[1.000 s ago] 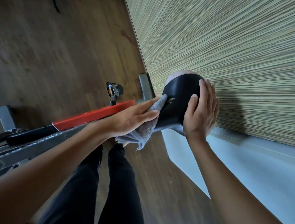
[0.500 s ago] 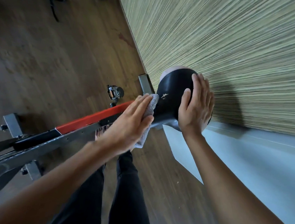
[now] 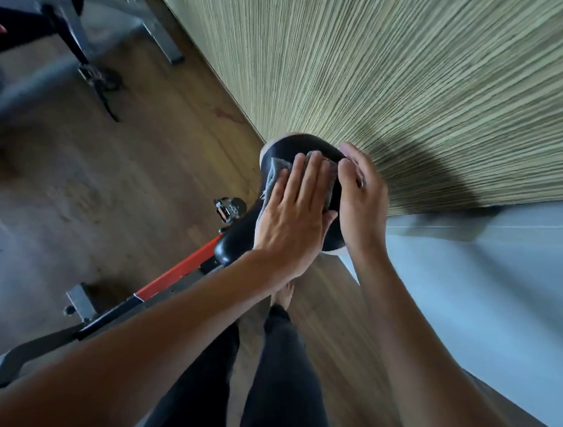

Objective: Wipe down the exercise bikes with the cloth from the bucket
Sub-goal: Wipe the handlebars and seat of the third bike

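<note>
I have the left hand (image 3: 293,221) flat, fingers straight, pressing the grey cloth (image 3: 273,173) onto the black seat (image 3: 293,144) of the bike (image 3: 179,276). My right hand (image 3: 363,200) grips the seat's edge just beside the cloth, fingers curled round it, near the striped wall (image 3: 421,72).

Single head-worn wide-angle view, aimed steeply downward and forward. Hands and bike seat (image 3: 281,145) lie close, centre; floor (image 3: 89,179) far left, wall (image 3: 421,72) far right.

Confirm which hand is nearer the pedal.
Left. The left hand lies flat on the cloth on the saddle, on the side toward the pedal; the right hand grips the saddle's far edge, by the wall.
</note>
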`<state>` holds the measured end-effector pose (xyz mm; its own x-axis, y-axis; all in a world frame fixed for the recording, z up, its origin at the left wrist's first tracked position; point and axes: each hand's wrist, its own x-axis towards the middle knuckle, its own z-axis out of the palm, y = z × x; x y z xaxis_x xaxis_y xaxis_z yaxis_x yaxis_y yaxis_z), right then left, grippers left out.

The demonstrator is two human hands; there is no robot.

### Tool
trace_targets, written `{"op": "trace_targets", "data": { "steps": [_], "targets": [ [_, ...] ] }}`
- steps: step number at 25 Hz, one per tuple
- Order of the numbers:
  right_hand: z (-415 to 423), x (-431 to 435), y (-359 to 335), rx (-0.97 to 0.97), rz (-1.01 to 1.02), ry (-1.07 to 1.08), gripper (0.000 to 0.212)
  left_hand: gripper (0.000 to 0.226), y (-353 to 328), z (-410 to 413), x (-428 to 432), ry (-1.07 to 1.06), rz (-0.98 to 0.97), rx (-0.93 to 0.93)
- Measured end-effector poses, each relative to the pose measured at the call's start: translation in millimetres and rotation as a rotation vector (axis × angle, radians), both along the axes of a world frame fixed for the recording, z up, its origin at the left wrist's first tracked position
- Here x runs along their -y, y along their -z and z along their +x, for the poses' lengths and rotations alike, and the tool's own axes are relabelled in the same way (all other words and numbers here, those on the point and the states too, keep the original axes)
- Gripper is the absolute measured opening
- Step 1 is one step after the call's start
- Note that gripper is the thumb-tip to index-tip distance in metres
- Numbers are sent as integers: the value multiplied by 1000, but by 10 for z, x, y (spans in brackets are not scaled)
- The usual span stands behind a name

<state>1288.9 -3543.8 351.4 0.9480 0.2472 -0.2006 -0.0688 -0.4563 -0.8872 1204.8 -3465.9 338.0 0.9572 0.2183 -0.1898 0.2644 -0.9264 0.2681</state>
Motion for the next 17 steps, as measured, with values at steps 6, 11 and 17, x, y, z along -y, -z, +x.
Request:
{"op": "trace_targets", "data": {
  "steps": [6,11,17],
  "targets": [
    [-221,-226,-206,13,16,65,37,51,-264,-24,-258,-73,-333,92],
    [-633,-534,93,193,-564,-205,62,44,-210,-558,-637,-292,-401,151],
    [-387,-254,329,618,-659,-457,51,56,-95,-713,-376,-305,-398,-10]
  ]
}}
